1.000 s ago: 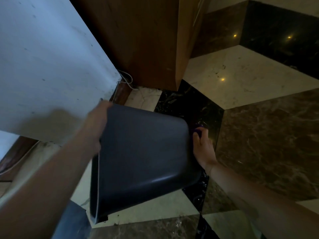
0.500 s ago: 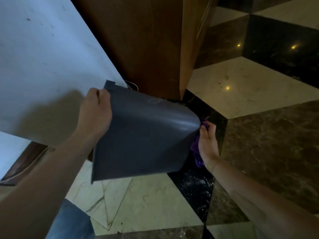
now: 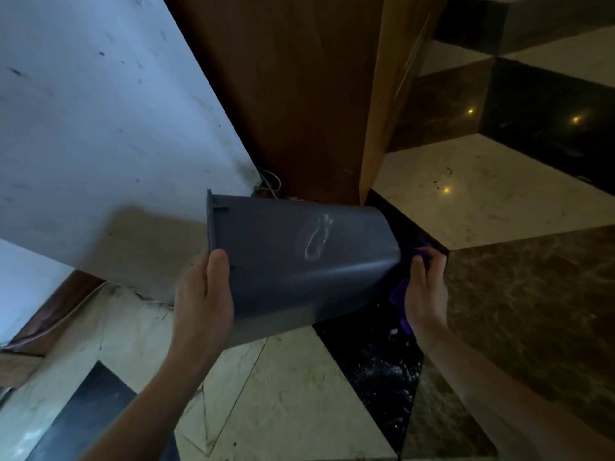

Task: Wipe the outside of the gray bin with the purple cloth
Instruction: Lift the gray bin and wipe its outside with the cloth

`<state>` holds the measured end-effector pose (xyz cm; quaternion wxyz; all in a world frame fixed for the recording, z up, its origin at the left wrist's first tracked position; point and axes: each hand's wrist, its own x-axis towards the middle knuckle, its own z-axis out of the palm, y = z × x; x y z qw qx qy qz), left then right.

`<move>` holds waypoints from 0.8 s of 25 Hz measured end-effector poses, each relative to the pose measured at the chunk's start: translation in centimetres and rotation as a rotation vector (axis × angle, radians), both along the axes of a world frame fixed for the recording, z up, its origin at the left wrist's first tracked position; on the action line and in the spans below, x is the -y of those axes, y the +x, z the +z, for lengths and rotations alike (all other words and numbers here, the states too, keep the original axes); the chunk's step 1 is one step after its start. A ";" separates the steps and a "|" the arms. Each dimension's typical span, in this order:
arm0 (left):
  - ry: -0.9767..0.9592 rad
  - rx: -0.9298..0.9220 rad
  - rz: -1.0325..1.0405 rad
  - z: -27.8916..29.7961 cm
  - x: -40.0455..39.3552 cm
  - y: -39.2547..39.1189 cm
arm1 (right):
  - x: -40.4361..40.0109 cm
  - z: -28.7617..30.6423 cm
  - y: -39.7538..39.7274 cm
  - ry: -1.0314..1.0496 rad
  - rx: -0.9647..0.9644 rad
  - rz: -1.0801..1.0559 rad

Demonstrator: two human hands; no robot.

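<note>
Fingers of the left hand are clamped on the rim end of the gray plastic bin, held on its side above the marble floor. The crumpled purple cloth is gripped by the right hand against the bin's base. A whitish smear is seen on the upper side, beside the wooden cabinet.
</note>
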<state>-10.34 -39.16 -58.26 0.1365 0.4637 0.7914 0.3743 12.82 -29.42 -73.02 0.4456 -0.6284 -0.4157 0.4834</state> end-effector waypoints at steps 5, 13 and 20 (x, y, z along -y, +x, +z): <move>0.067 0.059 0.027 0.1 0.0 2.4 | 1.3 8.7 -3.8 0.570 0.187 0.074; 0.141 0.155 0.077 -1.1 1.8 4.2 | 4.1 12.1 -10.0 0.782 0.441 0.669; 0.086 0.146 0.269 -1.3 1.7 2.4 | 0.2 3.7 -6.2 0.533 0.544 0.337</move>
